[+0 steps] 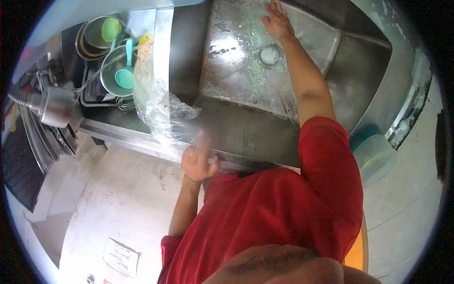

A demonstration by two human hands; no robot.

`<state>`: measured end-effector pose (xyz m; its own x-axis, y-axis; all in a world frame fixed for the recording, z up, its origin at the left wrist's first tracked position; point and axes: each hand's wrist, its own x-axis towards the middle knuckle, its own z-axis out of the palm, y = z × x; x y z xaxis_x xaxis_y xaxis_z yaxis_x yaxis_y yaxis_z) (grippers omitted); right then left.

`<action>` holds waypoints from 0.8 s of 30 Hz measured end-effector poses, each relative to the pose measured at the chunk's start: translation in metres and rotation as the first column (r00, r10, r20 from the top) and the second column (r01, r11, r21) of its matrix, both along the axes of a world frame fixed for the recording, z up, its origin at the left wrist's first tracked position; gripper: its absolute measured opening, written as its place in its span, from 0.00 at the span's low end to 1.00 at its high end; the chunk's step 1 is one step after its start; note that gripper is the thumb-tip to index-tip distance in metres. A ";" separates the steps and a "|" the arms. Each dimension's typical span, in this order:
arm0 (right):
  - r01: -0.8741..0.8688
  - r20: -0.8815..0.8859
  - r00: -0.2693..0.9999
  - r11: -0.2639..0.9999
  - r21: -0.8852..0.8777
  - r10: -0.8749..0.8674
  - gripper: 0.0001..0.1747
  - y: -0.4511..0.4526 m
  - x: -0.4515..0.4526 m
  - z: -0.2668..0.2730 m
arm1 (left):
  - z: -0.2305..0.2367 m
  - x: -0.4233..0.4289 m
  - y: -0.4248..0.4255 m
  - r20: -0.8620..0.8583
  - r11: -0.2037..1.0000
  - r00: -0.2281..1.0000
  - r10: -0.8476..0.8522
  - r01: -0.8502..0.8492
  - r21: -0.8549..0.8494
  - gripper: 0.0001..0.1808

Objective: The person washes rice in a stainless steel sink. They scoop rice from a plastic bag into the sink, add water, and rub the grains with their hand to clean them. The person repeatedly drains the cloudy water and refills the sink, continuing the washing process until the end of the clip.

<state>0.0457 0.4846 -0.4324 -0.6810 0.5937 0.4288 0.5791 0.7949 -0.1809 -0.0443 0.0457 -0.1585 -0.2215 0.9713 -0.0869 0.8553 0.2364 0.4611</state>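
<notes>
My right hand [278, 22] reaches into the far part of a metal sink basin [241, 81], palm down, nothing seen in it. Its fingertips lie at the picture's top edge. Wet pale green scraps [260, 74] are scattered over the basin floor near a round drain [270, 55]. My left hand [199, 161], blurred by motion, is at the sink's front edge with the thumb spread and no object seen in it. Just beyond its fingers lies the end of a clear plastic bag [152, 96]; contact between them is unclear. The bag lies over the metal ledge, with pale brown bits inside.
Left of the bag, a metal bowl [108, 76] holds a turquoise ladle [125, 77]. Behind it are stacked bowls [94, 35] with a green ladle [110, 29]. A whisk [126, 103] lies nearby. A metal spray head [58, 106] projects at left. At right stands a translucent tub [374, 159].
</notes>
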 end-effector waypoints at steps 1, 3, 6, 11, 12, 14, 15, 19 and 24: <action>-0.009 0.048 0.999 0.982 -0.190 0.019 0.26 -0.008 0.011 -0.017 | -0.002 0.000 -0.001 0.005 1.000 1.000 0.003 -0.003 0.000 0.33; 0.007 0.278 0.954 0.923 -0.386 0.109 0.29 -0.035 0.024 -0.039 | 0.003 0.000 -0.004 -0.002 0.998 1.000 0.021 -0.021 -0.060 0.32; -0.181 0.097 0.961 0.859 -0.480 0.257 0.31 -0.083 0.065 -0.031 | 0.006 0.005 -0.005 -0.040 0.993 0.997 0.062 -0.066 -0.094 0.30; -0.092 0.144 0.969 0.834 -0.543 0.201 0.30 -0.112 0.069 -0.023 | 0.004 0.003 -0.005 0.018 0.997 0.999 0.046 -0.045 -0.069 0.31; -0.095 0.133 0.974 0.857 -0.506 0.186 0.30 -0.104 0.051 -0.010 | 0.005 0.003 -0.004 0.021 0.996 0.999 0.046 -0.044 -0.072 0.31; -0.089 0.107 0.982 0.890 -0.447 0.152 0.30 -0.080 -0.006 -0.006 | 0.005 0.001 -0.002 0.022 0.997 0.999 0.046 -0.044 -0.064 0.30; -0.074 0.180 0.970 0.900 -0.430 0.165 0.30 -0.069 -0.034 -0.002 | 0.007 0.000 -0.001 0.023 0.997 0.999 0.046 -0.045 -0.058 0.30; -0.038 0.375 0.908 0.926 -0.376 0.189 0.29 -0.049 -0.056 -0.018 | 0.010 -0.001 0.001 0.030 0.998 0.999 0.041 -0.040 -0.045 0.30; -0.233 0.203 0.906 0.838 -0.494 0.372 0.30 -0.107 0.042 -0.024 | 0.008 0.001 -0.005 0.026 0.996 0.998 0.058 -0.056 -0.069 0.30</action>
<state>0.0877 0.3778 -0.4567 -0.9069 0.4156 -0.0692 0.4033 0.8089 -0.4279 -0.0436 0.0411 -0.1507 -0.2725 0.9488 -0.1595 0.8265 0.3157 0.4661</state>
